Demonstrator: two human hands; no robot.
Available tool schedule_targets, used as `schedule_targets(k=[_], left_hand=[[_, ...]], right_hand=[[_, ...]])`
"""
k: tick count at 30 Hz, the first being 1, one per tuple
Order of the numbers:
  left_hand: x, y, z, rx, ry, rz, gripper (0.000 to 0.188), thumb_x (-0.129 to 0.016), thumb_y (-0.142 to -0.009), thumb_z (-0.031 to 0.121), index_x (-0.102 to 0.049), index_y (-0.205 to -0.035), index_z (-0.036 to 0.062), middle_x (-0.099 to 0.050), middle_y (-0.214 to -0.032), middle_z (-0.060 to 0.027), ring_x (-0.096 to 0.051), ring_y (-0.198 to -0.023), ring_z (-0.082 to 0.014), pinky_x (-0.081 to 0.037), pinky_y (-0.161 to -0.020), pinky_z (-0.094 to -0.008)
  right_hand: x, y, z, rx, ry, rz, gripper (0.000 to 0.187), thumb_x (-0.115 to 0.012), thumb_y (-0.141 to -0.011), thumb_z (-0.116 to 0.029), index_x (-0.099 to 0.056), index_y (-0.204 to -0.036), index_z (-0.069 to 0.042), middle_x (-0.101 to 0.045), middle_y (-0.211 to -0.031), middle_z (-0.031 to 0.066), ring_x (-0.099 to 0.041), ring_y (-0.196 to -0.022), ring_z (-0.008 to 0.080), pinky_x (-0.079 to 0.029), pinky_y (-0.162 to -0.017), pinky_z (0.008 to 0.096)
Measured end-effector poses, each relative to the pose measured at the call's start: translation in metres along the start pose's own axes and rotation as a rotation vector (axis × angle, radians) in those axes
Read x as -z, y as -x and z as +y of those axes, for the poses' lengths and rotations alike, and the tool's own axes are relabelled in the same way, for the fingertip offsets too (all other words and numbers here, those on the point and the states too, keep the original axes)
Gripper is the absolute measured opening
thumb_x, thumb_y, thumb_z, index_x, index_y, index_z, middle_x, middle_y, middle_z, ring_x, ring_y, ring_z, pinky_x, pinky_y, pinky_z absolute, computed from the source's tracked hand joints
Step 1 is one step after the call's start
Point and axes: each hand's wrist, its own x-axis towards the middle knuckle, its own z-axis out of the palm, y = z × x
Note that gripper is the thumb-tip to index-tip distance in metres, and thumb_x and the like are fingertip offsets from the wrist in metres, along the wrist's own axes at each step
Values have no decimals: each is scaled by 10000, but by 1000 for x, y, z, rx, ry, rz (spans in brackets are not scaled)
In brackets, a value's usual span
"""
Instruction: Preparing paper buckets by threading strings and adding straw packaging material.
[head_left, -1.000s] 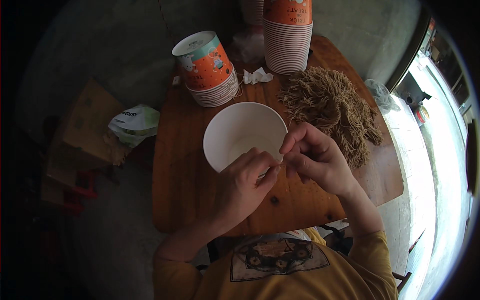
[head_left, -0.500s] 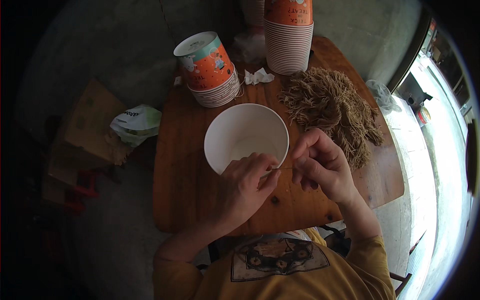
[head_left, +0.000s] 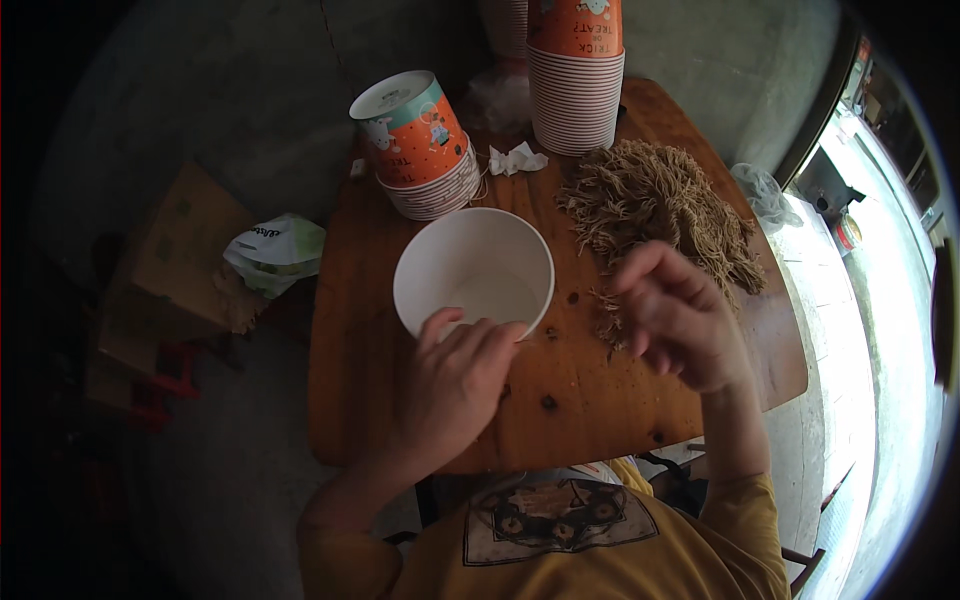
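A white-lined paper bucket (head_left: 473,250) stands mouth up near the middle of the wooden table. My left hand (head_left: 460,380) is closed over its near rim, with fingertips reaching past the edge and the thumb hidden behind them or pressed close. To the right, my right hand (head_left: 690,325) is raised over the table in front of a heap of tan yarn strands (head_left: 665,200). Its fingers are partly bent and smeared by motion, so whether something thin is between them does not show.
Upside-down stacks of orange printed paper buckets (head_left: 418,140) and taller ones (head_left: 575,100) stand at the back. Crumpled tissue (head_left: 517,158) lies between them. Left of the table are a cardboard box (head_left: 185,245) and a plastic bag (head_left: 275,255). Another clear bag (head_left: 765,195) hangs by the right edge.
My right hand has moved right and away from the left one. The left hand has shifted left onto the rim, and the bucket has slid slightly left.
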Motion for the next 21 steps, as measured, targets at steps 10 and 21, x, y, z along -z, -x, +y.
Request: schedule_targets(k=[10,21], left_hand=[[38,31,-68,56,-175,-23,122,-534,-827,-68,-551,-872,44,-560,-1148,-97,-435,-1286,-318,-344,-1063,-480],[35,17,-14,45,-55,216,209,-628,-836,14,-583,-1038,47,-587,-1088,-123,-619,-985,-292,-541,-753,-369]], right_hand=[[49,-21,-5,204,-541,-72,192,-486,-980,-145,-570,-1115,-37,-621,-807,13,-504,-496,37,-347,-347,122],[33,-37,2,109,-450,-56,224,-508,-970,-193,-576,-1115,-36,-636,-790,15,-490,-477,30,-368,-371,144]])
